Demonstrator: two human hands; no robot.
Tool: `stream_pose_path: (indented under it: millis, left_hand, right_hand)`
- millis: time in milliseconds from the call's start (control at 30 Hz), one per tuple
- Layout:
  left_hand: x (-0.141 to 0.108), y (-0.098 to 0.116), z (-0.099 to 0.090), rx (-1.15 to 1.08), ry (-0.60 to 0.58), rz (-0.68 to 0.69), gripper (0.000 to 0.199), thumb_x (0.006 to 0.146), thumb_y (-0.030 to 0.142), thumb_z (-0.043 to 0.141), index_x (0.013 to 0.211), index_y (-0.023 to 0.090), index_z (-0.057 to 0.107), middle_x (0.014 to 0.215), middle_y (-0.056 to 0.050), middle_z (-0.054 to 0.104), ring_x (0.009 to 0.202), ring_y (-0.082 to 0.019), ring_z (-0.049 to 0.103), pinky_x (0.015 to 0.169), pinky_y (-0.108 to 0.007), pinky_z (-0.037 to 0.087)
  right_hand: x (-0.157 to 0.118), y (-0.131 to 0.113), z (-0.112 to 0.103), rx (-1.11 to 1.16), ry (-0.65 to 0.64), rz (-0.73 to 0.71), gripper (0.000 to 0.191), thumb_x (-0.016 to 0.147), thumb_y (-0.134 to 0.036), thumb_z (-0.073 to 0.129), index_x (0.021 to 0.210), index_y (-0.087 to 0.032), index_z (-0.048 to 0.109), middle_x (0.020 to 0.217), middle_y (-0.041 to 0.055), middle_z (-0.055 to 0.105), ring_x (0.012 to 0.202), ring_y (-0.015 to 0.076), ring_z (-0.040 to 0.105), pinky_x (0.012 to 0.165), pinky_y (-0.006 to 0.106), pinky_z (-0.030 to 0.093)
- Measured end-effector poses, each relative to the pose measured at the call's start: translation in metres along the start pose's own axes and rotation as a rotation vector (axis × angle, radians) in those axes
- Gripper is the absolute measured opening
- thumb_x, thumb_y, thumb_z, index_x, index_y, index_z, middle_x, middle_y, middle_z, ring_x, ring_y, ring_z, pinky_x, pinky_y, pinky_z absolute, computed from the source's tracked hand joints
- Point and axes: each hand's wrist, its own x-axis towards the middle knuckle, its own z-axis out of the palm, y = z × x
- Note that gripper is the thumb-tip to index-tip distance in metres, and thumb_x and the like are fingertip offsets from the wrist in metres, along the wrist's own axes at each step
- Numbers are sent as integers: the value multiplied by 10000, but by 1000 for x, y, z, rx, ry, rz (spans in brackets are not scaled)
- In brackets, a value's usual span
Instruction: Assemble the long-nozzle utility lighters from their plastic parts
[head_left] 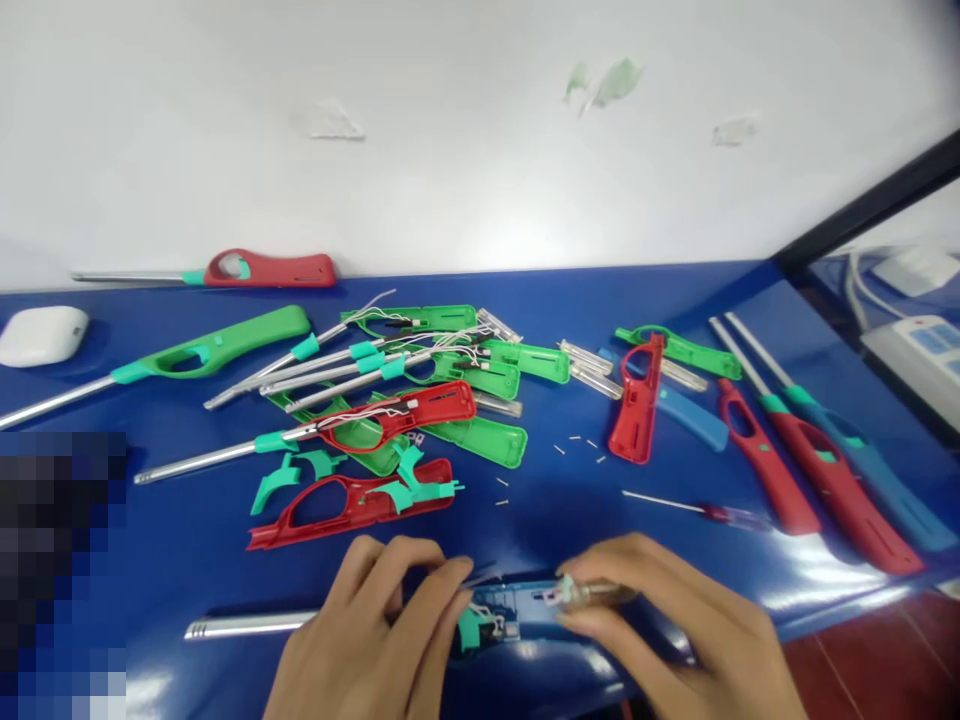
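An opened blue lighter shell (pixel 536 605) lies at the near edge of the table, its metal tube (pixel 247 625) pointing left. My left hand (pixel 382 625) is closed over the tube end of this lighter, fingers pressed together. Beside its fingertips a teal trigger part (pixel 470 630) and white wires show inside the shell. My right hand (pixel 667 620) pinches a small clear fuel tank (pixel 600 594) with a pale tip, just above the shell's right part.
Opened green and red shells (pixel 420 490), tubes and teal parts lie behind my hands. Small screws (pixel 502 483) and a screwdriver (pixel 705 508) are to the right of them. Whole lighters (pixel 832 480) line the right side. A white case (pixel 43 336) sits far left.
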Motion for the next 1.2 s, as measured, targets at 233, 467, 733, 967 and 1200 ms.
stream_pose_path:
  millis: [233,467,733,967,1200]
  left_hand:
    - [11,5,6,108,-64,93,360,1045,138,412,935,235,741,917,-48,694,825,-187,640,671,-248,625]
    - [4,2,7,247,-95,152,378,1070,191,379,1023,233,752,1004,-61,732,909,-237,668,579,-278,599]
    - [5,4,3,214,-271,223,463,885,4,400,1024,269,753,1035,-24,753,896,-254,678,570,-312,583]
    - [10,11,4,220,-266,203,419,864,5,369,970,215,715,943,-51,741,832,-262,658,654,-371,590]
    - [-1,1,5,38,-154,220,452,926,-7,419,1210,214,693,1082,-28,758,963,-209,645,884,-344,558]
  right_hand:
    - [-14,7,13,-138,-55,-91,252,1097,-354,529,1087,-248,757,952,19,783,817,126,779,761,190,649]
    - [-25,13,21,-175,-19,-140,214,1069,-271,591,1189,-208,756,979,47,761,835,139,749,753,231,649]
    - [-27,12,31,-199,115,-205,221,1040,-140,606,1207,-152,750,961,70,772,827,157,724,719,242,632]
    - [-31,14,34,-186,121,-213,237,1034,-125,625,1249,-143,724,1011,73,753,872,155,681,738,264,608]
    - [-32,12,31,-128,78,-194,265,1029,-127,643,1281,-166,711,1004,47,729,867,137,646,743,250,587]
